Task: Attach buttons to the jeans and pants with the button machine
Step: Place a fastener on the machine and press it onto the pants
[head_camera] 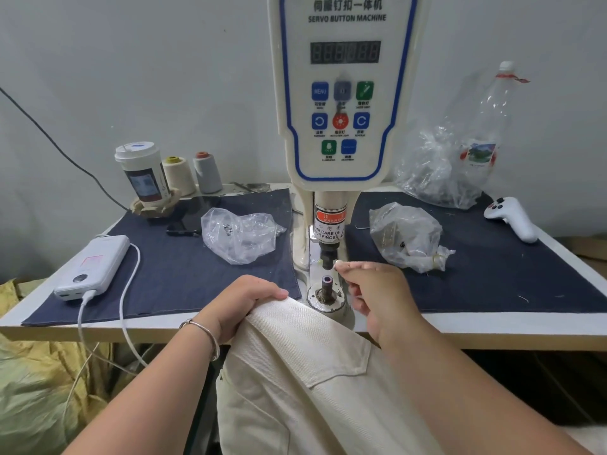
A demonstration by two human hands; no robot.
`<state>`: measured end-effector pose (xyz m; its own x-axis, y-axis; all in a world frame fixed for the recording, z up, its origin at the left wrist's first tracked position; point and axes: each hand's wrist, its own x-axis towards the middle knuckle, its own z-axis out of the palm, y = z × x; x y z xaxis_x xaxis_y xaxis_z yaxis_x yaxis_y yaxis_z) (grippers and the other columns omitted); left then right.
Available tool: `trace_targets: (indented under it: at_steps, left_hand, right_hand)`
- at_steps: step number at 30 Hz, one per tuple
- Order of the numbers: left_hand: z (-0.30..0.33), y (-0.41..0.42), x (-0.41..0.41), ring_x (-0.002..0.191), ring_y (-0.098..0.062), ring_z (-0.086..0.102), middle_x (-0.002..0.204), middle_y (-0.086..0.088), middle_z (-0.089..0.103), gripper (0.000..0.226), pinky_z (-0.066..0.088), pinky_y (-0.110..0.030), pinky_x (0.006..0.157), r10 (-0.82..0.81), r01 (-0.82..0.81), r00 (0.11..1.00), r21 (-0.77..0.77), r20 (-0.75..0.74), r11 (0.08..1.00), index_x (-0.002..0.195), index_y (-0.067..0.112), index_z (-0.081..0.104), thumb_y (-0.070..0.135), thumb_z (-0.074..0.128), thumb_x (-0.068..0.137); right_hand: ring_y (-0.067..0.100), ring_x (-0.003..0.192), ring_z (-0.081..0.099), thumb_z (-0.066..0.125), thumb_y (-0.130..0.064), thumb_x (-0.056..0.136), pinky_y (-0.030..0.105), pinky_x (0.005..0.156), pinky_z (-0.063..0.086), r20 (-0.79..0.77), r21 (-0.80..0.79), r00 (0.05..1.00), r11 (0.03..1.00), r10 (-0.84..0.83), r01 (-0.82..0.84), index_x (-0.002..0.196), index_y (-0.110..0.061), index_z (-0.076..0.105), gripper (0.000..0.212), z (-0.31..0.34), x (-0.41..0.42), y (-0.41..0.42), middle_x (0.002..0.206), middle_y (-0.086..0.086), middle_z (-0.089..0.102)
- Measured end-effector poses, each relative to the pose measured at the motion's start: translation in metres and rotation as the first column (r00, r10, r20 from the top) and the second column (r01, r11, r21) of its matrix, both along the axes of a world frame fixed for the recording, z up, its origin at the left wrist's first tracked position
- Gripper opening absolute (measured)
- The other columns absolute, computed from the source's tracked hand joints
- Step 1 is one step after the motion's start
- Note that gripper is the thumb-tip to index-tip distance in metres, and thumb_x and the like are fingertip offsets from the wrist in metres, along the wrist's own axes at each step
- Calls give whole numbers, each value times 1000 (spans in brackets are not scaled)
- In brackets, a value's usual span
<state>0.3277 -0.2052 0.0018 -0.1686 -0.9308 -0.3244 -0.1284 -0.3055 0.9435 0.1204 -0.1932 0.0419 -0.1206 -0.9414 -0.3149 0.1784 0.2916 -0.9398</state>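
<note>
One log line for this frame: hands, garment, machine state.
left hand: grips cream pants at table edge | right hand: fingertips pinched beside lower die, item unclear | button machine: die bare, pants not under it

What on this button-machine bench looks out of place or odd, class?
A white game controller lies on the denim mat at the far right, unrelated to buttoning. The machine's display shows no lit digits. The right hand has its fingers beside the punch, just under the finger warning label.
</note>
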Motion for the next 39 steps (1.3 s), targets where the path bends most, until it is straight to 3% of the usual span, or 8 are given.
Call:
trace_targets:
  at_steps: [2,4,11,19,24,39]
  left_hand:
    - [0,0,0,52,-16,42,58,-3,45,31,33,-29,55,-3,3,1000,0,1,1000,51,19,48,28,74,64]
    - [0,0,0,53,-17,43,59,-4,45,30,33,-29,56,-5,5,1000,0,1,1000,52,18,48,28,74,64]
    - [-1,0,1,53,-17,43,60,-4,46,31,35,-29,56,-10,10,1000,3,-1,1000,53,17,47,28,74,64]
    - [0,0,1,54,-17,46,60,-4,48,29,36,-29,57,-20,20,1000,10,-6,1000,53,17,50,27,74,65]
    - [-1,0,1,52,-16,43,58,-3,45,32,34,-29,56,-13,13,1000,6,-7,1000,50,19,47,27,74,65]
    - [0,1,0,55,-18,42,62,-6,44,32,33,-31,58,1,-1,1000,2,-3,1000,57,16,48,24,76,69]
  right_hand:
    - [8,44,34,71,-8,85,17,35,24,127,111,992,994,-19,5,75,-7,66,11,-3,2,-2,57,1,44]
    - [10,49,38,73,-11,84,19,37,27,155,184,987,983,-46,17,77,-5,65,12,-7,3,-4,62,3,48]
    - [8,43,42,71,-5,84,15,32,24,294,269,952,963,-87,5,83,-4,63,8,-7,7,-5,58,2,51]
    - [9,33,49,62,0,88,13,28,24,465,295,881,953,-88,-60,75,-3,56,15,5,8,-3,57,4,52]
    - [9,29,53,57,-1,93,10,27,24,535,294,840,952,-95,-79,68,-3,52,25,6,13,0,39,2,53]
    - [9,32,52,54,-1,92,12,28,27,679,319,716,944,-161,-90,72,2,58,21,13,13,13,53,8,60]
